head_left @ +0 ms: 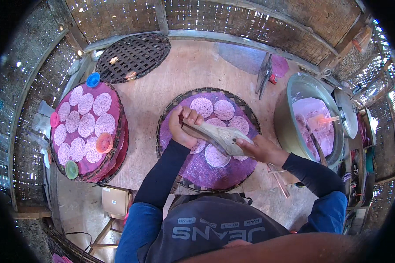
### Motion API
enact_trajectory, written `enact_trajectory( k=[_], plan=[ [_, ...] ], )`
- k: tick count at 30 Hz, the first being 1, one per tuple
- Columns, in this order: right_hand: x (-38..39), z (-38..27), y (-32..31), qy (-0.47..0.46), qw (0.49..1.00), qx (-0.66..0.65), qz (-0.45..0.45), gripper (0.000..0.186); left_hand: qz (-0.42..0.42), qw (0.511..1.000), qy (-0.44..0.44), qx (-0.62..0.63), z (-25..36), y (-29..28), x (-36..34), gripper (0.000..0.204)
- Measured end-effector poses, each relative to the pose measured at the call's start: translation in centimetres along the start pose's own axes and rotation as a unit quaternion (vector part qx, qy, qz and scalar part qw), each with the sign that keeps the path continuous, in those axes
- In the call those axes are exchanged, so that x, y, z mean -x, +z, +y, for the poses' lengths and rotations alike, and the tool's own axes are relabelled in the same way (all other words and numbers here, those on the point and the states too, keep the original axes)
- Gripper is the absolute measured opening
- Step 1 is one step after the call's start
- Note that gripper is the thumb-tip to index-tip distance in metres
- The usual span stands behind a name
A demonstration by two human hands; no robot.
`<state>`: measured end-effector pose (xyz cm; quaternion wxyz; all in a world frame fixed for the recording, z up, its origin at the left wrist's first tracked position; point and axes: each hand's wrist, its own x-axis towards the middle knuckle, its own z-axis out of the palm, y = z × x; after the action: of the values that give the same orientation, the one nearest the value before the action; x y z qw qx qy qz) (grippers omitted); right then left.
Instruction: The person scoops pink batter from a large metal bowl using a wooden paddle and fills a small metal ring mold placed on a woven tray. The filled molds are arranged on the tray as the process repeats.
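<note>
Both my hands are closed on a pale wooden tool (220,135) that looks like a hand press, held slantwise over the middle round tray (197,189). My left hand (184,126) wraps its upper left end. At the lower right end is my right hand (264,150), its thumb lying on top. Beneath the tool, a purple mesh cloth (193,168) covers the woven tray. Several pale pink, lacy discs of thin strands lie on it, among them one disc (217,156) right below the tool. The tool and my hands hide some of the others.
A stack of round trays with pink discs (86,125) and small coloured lids (93,79) stands at left. At right, a large basin (285,127) holds pink dough (314,125) and a stirring stick (317,147). Behind lie a dark lattice tray (134,57) and dark tongs-like tools (263,74).
</note>
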<state>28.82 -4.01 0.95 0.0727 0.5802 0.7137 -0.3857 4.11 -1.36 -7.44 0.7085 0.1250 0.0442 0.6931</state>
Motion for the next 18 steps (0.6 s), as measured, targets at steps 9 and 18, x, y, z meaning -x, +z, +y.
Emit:
enact_trajectory(
  k=[9, 18],
  plan=[
    [0.2, 2.8, 1.0, -0.073, 0.990, -0.121, 0.007, 0.075, -0.162, 0.974, -0.153, -0.034, 2.3, 3.1, 1.3, 0.083],
    [0.1, -0.4, 0.6, -0.126, 0.800, -0.569, -0.145, 0.065, -0.181, 0.686, 0.090, -0.699, -0.5, 5.8, 3.2, 0.051]
  ],
)
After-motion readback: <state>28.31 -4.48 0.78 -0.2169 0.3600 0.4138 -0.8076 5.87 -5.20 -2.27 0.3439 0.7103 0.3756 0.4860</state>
